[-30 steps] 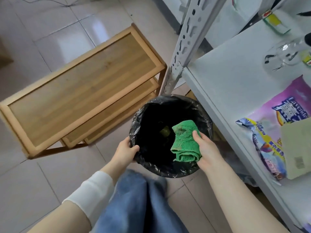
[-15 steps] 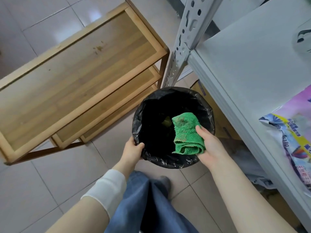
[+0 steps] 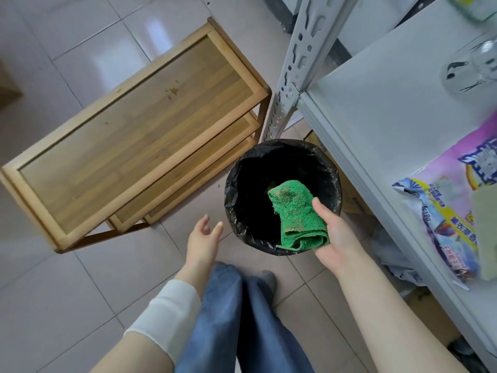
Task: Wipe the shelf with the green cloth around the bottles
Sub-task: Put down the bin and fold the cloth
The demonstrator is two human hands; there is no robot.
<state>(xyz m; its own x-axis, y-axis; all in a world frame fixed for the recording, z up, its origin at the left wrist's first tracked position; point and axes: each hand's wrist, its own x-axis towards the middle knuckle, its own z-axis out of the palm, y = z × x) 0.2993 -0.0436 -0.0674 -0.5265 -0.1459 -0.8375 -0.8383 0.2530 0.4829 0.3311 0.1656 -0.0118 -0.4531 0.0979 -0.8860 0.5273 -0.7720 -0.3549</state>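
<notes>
Standing on a glossy, pale tiled floor [image 3: 53, 292], a person in blue jeans [image 3: 242, 324] looks down beside a grey metal shelf [image 3: 390, 109], whose front edge runs diagonally along the right of the view and meets a perforated upright post [image 3: 298, 57] at its near left corner. The right hand [image 3: 333, 238] grips the folded green cloth [image 3: 295, 219], thumb pressed on top and fingers hidden beneath, holding it over the near right rim of a round bin lined with a black bag [image 3: 234, 189]; brown specks mark the cloth's upper face. The left hand [image 3: 204, 238], a white sleeve [image 3: 166, 313] on its forearm, hangs with fingers spread and relaxed, holding nothing, just left of the bin's rim and apart from it. The bin stands on the floor below the shelf's front edge, between the shelf and a low wooden rack [image 3: 134, 135] with stepped tiers. On the shelf, a purple and yellow packet [image 3: 457, 200] lies by the front edge, and a clear glass vessel [image 3: 476, 68], too blurred to identify, stands farther back.
</notes>
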